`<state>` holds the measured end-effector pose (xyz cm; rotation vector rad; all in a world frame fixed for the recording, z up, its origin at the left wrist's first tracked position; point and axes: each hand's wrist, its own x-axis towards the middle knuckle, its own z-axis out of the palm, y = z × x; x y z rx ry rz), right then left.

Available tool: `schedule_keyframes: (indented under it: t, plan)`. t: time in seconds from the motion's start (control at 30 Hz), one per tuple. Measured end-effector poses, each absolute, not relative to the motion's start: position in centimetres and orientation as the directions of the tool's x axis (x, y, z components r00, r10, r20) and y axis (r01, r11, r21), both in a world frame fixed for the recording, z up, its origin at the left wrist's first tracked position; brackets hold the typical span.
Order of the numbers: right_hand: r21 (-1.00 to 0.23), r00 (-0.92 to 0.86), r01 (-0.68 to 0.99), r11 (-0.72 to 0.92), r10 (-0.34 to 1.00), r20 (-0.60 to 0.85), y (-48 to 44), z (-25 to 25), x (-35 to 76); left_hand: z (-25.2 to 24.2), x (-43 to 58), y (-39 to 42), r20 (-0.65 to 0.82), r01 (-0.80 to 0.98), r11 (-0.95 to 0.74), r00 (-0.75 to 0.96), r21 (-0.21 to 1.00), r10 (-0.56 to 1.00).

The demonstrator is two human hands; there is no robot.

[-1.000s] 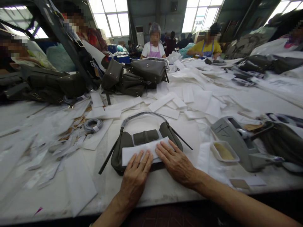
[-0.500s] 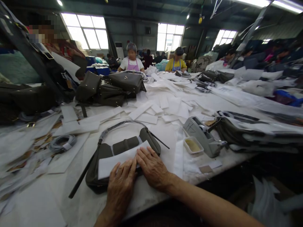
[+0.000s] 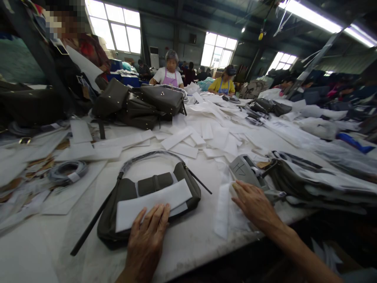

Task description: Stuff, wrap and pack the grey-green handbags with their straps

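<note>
Left hand [image 3: 146,237] fingers flat on white sheet [image 3: 153,199]; right hand [image 3: 253,204] spread beside dispenser [image 3: 244,169]

The desk [image 3: 191,239] carries a stack of dark grey bags [image 3: 141,104] at 11 o'clock. Loose white sheets [image 3: 206,137] lie scattered at 12 to 1 o'clock. A coiled grey cord [image 3: 67,171] lies at 9 o'clock, and plastic-wrapped bags [image 3: 309,182] at 3 o'clock. At the far end are a person in a pink apron [image 3: 169,74] and a person in a yellow shirt [image 3: 224,84].
</note>
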<state>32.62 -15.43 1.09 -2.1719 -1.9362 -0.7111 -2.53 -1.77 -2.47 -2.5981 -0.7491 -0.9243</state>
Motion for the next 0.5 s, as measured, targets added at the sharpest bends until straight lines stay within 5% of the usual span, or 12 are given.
schedule_keyframes:
  t: [0.17,0.37,0.5]
  plan:
    - [0.321,0.007,0.937,-0.141,0.922,0.387,-16.7,-1.8,34.6,-2.4,-2.2,-2.4,0.65,0.578,-0.816,0.619,0.003,0.441]
    - [0.125,-0.034,0.992,-0.028,0.883,0.468,-16.0,3.3,31.0,-2.0,-1.9,-2.9,0.619,0.591,-0.805,0.61,0.062,0.495]
    - [-0.009,-0.024,1.0,0.03,0.92,0.392,-16.7,3.5,28.9,-1.9,-1.8,-2.9,0.614,0.598,-0.799,0.607,0.066,0.505]
